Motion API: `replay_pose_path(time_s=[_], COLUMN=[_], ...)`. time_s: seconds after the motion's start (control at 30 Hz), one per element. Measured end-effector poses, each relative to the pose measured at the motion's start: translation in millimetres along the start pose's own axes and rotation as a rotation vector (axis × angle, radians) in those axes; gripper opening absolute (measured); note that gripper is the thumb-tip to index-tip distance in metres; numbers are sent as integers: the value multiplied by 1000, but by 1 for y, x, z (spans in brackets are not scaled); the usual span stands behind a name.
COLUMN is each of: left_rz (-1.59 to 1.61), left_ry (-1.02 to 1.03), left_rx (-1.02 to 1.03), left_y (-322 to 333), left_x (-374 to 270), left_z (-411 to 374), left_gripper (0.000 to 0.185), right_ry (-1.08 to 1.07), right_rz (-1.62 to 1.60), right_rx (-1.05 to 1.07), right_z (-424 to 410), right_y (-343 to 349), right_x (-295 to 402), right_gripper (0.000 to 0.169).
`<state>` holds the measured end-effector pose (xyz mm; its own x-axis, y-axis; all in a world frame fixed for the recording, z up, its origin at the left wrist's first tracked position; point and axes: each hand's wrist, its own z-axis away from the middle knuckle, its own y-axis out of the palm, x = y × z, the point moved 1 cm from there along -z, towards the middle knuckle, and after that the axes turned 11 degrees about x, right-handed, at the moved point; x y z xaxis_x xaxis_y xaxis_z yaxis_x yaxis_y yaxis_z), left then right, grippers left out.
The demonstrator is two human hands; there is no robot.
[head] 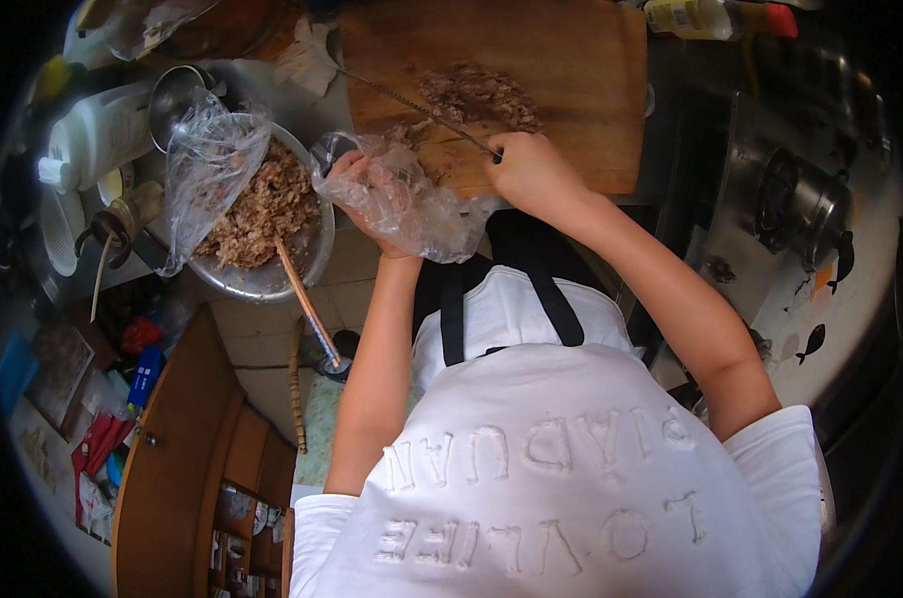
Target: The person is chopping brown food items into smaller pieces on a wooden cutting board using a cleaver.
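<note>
My right hand [534,172] is closed on the handle of a knife [429,113], its thin blade pointing up and left over the wooden cutting board [593,97]. Minced meat [481,96] lies spread on the board beyond the blade. My left hand [365,194] is wrapped in a clear plastic bag [421,217] at the board's lower left corner; whether it grips the bag or wears it I cannot tell. Left of it stands a metal bowl [324,254] of minced filling [272,205]. Chopsticks [306,299] stick out of the bowl, and a crumpled plastic bag [216,176] partly covers it.
Behind the bowl are a metal ladle [175,97] and a white plastic jug [108,134]. A crumpled white cloth or paper [309,60] lies left of the board. A bottle with a red cap [709,19] lies at the upper right, and a metal pot [803,205] stands on the right.
</note>
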<state>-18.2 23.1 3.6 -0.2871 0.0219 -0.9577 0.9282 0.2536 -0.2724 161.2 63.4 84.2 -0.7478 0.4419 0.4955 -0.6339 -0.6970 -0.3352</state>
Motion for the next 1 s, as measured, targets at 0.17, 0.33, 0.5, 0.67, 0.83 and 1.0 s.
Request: replay_pose_path(time_s=[0.17, 0.33, 0.5, 0.67, 0.83, 1.0], left_rz=[-313, -427, -482, -499, -435, -18], left_ry=[166, 209, 232, 288, 114, 43], left_rx=[154, 200, 256, 250, 220, 82], left_y=[6, 18, 23, 21, 25, 10], left_x=[-10, 1, -1, 8, 3, 8], left_z=[-5, -6, -5, -2, -7, 0], left_gripper=[20, 27, 26, 26, 23, 18], right_ry=[-35, 0, 37, -4, 16, -120], right_rz=[89, 138, 228, 171, 17, -82], right_rx=[-35, -24, 14, 32, -64, -184], right_z=[-7, -21, -49, -57, -22, 20], right_y=[7, 12, 19, 7, 8, 2], right_x=[4, 16, 39, 43, -26, -15], right_gripper=[26, 24, 23, 24, 30, 34])
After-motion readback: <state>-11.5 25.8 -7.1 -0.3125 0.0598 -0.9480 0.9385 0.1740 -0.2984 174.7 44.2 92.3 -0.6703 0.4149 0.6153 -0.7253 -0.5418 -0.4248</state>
